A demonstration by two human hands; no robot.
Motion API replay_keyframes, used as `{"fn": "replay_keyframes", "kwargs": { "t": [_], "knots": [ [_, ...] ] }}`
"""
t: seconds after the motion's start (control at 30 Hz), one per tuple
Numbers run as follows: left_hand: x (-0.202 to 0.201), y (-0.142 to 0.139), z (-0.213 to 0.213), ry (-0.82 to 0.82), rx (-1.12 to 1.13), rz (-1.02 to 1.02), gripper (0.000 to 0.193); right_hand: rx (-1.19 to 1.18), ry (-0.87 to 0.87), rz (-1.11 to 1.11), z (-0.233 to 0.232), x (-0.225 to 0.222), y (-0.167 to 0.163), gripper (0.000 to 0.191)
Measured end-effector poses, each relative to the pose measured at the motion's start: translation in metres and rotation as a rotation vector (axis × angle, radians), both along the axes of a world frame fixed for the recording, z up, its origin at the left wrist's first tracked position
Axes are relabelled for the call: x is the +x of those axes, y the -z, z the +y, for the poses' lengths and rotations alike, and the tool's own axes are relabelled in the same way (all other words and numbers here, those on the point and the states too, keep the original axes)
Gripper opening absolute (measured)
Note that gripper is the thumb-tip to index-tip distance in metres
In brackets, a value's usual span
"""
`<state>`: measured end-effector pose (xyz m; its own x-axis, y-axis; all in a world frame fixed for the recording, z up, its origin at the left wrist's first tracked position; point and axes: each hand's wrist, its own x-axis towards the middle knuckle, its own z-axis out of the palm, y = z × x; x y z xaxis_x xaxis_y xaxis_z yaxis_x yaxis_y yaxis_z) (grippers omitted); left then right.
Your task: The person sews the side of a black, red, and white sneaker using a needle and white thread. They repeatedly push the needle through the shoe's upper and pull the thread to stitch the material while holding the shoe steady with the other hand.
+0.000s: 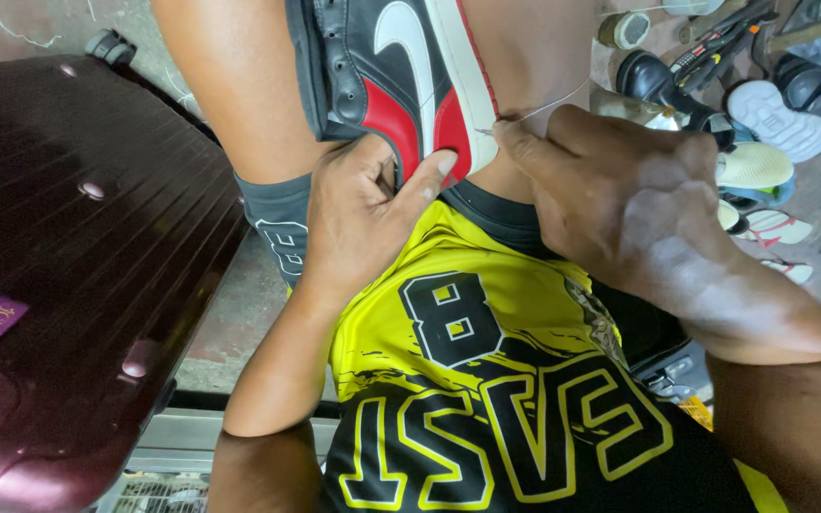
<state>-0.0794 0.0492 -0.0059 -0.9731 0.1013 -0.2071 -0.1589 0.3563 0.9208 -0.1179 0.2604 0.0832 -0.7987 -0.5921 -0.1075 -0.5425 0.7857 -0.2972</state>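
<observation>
Left hand [363,204] grip clamps the black-red-white sneaker [396,76] between the knees; right hand [620,195] grip pinches a thread [548,104] at its sole.

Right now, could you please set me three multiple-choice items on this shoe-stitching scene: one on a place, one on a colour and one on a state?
1. Where does the suitcase lie?
A. To the person's left
B. Behind the loose shoes
C. On the person's lap

2. What colour is the suitcase?
A. Bright green
B. Dark maroon
C. White

3. What is the left hand doing?
A. Hanging free
B. Resting on the suitcase
C. Gripping the sneaker

Answers:
1 A, since it fills the left side of the view, beside the left knee.
2 B, as its ribbed shell is a deep wine red.
3 C, because thumb and fingers press the sneaker's red panel, while the right hand pinches a thread at its sole edge.
</observation>
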Motion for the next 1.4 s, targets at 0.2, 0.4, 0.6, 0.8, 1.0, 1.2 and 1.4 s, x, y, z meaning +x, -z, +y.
{"fn": "replay_keyframes", "kwargs": {
  "t": [0.2,0.4,0.6,0.8,1.0,1.2,1.4],
  "knots": [
    [-0.008,0.006,-0.004,0.028,0.054,0.007,0.055,0.094,-0.276,0.070,-0.014,-0.027,-0.003,0.048],
    [-0.008,0.029,-0.016,0.020,0.051,0.064,0.058,0.096,-0.317,0.005,-0.011,-0.027,0.027,0.046],
    [0.011,0.051,-0.023,0.010,-0.012,0.095,0.033,0.138,-0.285,0.036,-0.019,-0.009,0.047,0.030],
    [0.014,0.028,-0.040,-0.025,0.074,0.054,0.038,-0.032,-0.215,0.128,-0.059,-0.004,0.042,0.018],
    [0.037,-0.005,-0.037,-0.070,-0.065,-0.024,0.043,-0.008,-0.117,0.032,-0.039,0.012,0.030,0.015],
    [0.087,-0.005,-0.060,-0.369,0.400,-0.009,0.025,-0.140,0.065,-0.178,-0.002,0.010,0.067,0.019],
    [0.126,-0.019,-0.125,-0.618,0.267,-0.298,0.014,-0.500,0.153,-0.449,0.022,-0.001,0.093,0.020]
  ]
}}
